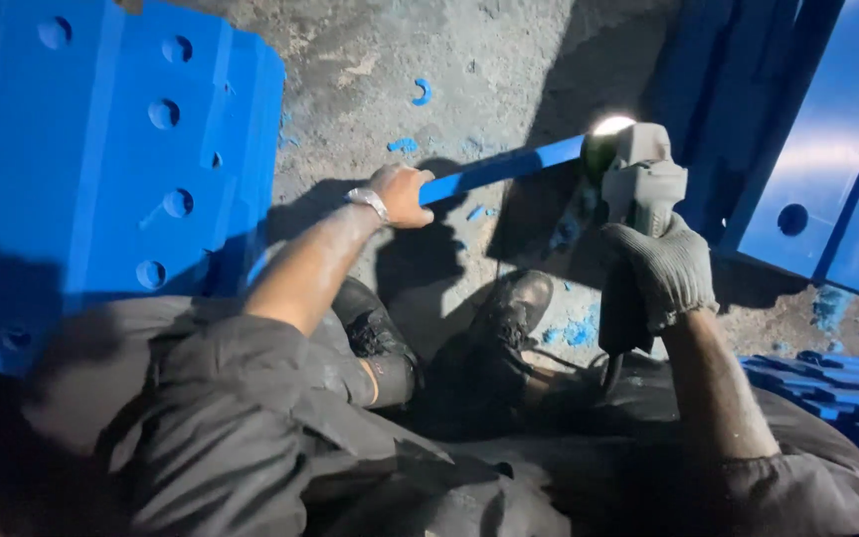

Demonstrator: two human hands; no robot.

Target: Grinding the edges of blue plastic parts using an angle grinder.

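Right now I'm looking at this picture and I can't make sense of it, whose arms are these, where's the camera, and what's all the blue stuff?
The camera sits on a person's head and looks down, so the two arms are the wearer's own. They sit low over a rough grey concrete floor, dark trousers and black boots below. The bare left hand, with a wristwatch, has its grip around one end of a long flat blue strip. The right hand, in a grey knit glove, holds a grey handheld power tool, whose head meets the strip's far end where a bright light glows. A large blue panel with round holes stands at the left, more blue panels at the right, and blue chips dot the floor.
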